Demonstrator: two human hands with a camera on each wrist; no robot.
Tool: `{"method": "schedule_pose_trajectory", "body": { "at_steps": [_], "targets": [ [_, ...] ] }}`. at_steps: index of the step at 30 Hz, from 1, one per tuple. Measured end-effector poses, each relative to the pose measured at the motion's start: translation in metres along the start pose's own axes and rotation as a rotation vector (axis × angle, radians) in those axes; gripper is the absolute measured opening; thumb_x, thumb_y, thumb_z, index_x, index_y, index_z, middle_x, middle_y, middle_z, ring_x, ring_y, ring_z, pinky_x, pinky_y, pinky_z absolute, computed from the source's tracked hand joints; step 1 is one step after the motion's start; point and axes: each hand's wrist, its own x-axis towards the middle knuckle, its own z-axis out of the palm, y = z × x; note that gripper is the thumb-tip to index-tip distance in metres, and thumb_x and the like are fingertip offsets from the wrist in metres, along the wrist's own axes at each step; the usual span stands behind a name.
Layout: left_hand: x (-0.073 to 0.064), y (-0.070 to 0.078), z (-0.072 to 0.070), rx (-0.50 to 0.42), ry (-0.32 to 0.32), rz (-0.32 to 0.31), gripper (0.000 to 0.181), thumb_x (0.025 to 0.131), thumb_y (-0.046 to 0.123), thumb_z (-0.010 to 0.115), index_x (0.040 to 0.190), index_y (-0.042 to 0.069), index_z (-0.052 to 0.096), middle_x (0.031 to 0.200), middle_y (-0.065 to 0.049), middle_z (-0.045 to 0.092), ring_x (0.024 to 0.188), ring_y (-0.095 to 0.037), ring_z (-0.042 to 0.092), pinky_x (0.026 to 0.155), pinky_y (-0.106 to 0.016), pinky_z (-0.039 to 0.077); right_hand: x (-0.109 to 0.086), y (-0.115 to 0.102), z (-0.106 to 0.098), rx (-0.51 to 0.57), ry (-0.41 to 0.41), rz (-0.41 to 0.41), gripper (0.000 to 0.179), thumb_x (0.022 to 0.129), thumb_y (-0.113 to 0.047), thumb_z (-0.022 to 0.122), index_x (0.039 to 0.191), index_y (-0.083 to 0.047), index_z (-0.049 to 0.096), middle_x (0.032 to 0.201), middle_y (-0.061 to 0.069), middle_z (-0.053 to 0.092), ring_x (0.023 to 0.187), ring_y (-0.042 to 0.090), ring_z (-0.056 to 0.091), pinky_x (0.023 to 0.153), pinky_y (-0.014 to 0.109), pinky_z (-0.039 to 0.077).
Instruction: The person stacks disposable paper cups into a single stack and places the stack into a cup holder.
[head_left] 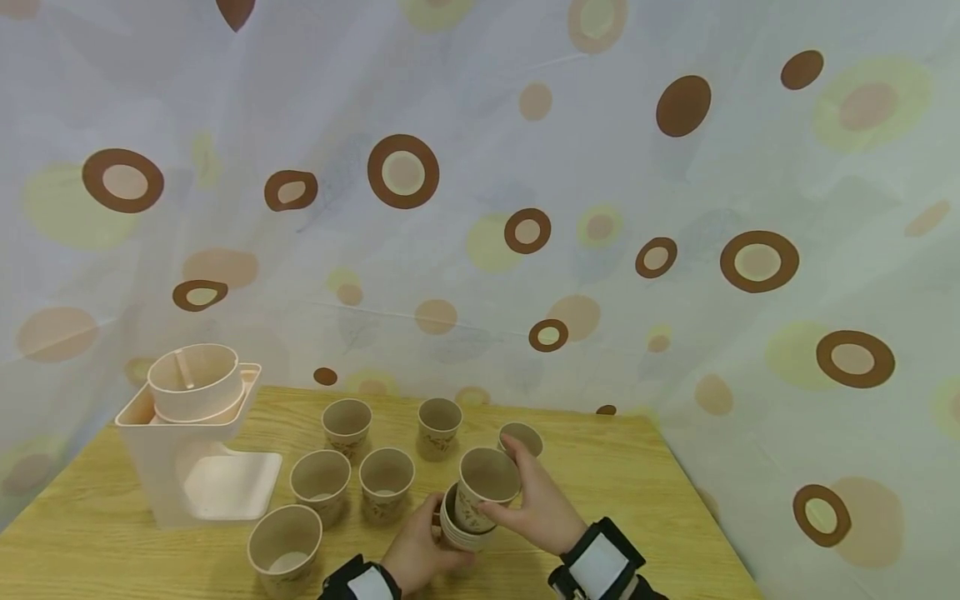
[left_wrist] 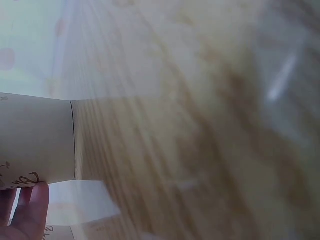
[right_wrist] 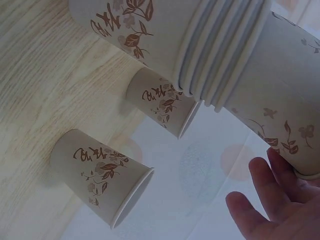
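Left hand grips nested paper-cup stack; right hand pinches floral paper cup, mouth up, long axis near-upright, base inside stack.

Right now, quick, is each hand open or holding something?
Left hand: holding the stack of cups.
Right hand: holding one cup, its base in the stack's mouth.
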Motion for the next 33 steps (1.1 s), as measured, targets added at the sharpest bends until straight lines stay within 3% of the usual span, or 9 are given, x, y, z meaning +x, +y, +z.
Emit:
{"method": "schedule_pose_trajectory", "body": {
  "at_steps": [6,15,24,33],
  "targets": [
    [0.004,-0.001,0.0,0.037,0.042,0.045,0.07,0.069,0.017,0.082,0.124,-0.002,0.044,0.114,-0.015,0.056,0.101,-0.027,0.058,0.078,-0.033,0.051,0.005,0.003,0.003,-0.061,-0.008,-0.026,0.088,0.077,-0.031,0.074,0.142,0.005,0.027,0.139,0.028,0.039,0.128,0.043,0.039,0.098,0.058,0.037],
    [0.004,0.0,0.0,0.034,0.056,0.074,0.067,0.069,0.014,0.082,0.122,-0.003,0.045,0.113,-0.016,0.056,0.101,-0.027,0.058,0.077,-0.031,0.051,0.007,0.004,0.007,-0.113,-0.044,-0.03,0.086,0.076,-0.031,0.075,0.14,0.006,0.03,0.138,0.028,0.04,0.126,0.043,0.042,0.097,0.059,0.037],
    [0.005,-0.002,0.0,0.025,0.049,0.071,0.068,0.069,0.014,0.081,0.123,-0.002,0.044,0.113,-0.015,0.056,0.098,-0.025,0.058,0.076,-0.034,0.051,0.009,0.007,0.011,-0.169,-0.051,-0.072,0.085,0.076,-0.034,0.074,0.139,0.006,0.033,0.135,0.028,0.043,0.121,0.041,0.046,0.094,0.058,0.039],
    [0.006,-0.004,0.001,0.033,0.054,0.085,0.068,0.069,0.017,0.082,0.123,-0.002,0.045,0.113,-0.015,0.056,0.097,-0.024,0.058,0.073,-0.027,0.05,0.009,0.014,0.012,-0.176,-0.106,-0.053,0.084,0.078,-0.035,0.073,0.14,0.004,0.031,0.137,0.026,0.043,0.123,0.041,0.045,0.094,0.058,0.04]
  ]
}}
